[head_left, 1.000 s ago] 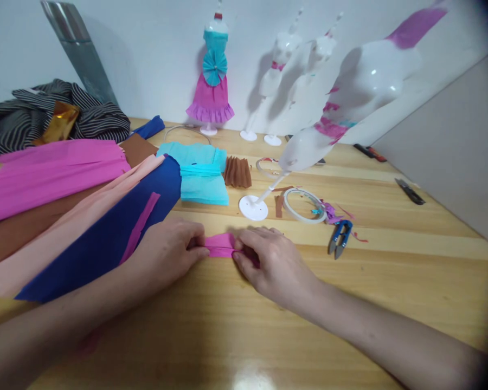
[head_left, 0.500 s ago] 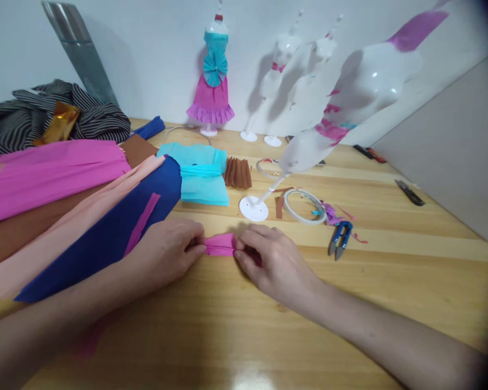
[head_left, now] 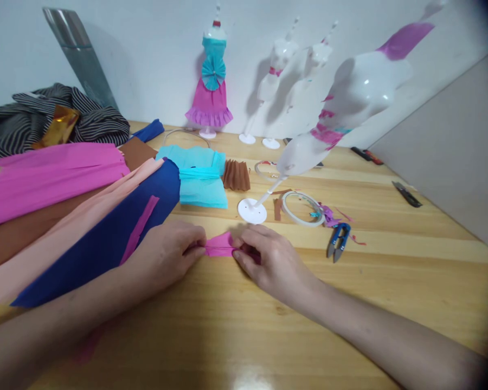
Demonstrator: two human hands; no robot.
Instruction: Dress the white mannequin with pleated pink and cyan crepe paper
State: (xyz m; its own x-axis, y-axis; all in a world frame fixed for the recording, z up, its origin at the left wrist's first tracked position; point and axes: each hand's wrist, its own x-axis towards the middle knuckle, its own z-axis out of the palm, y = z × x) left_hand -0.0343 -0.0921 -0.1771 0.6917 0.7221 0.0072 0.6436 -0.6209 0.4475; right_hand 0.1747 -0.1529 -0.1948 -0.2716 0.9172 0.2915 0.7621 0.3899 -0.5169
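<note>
A short strip of pink crepe paper is stretched between my two hands, just above or on the wooden table. My left hand pinches its left end between thumb and fingers. The right end is pinched by my right hand, whose curled fingers hide part of the paper. A lengthwise fold or crease shows along the strip. Just behind my hands stands the white base of a small mannequin with pink paper around its waist and purple paper at its neck.
Folded blue paper, peach paper and pink paper lie left. Turquoise paper and pleated brown paper sit behind. Right are a tape roll, thread snips and a cutter. A dressed mannequin stands by the wall.
Both hands keep their pinch on the pink strip with barely any movement. The strip's upper edge now slopes up more toward my right hand. The whole view has shifted slightly.
</note>
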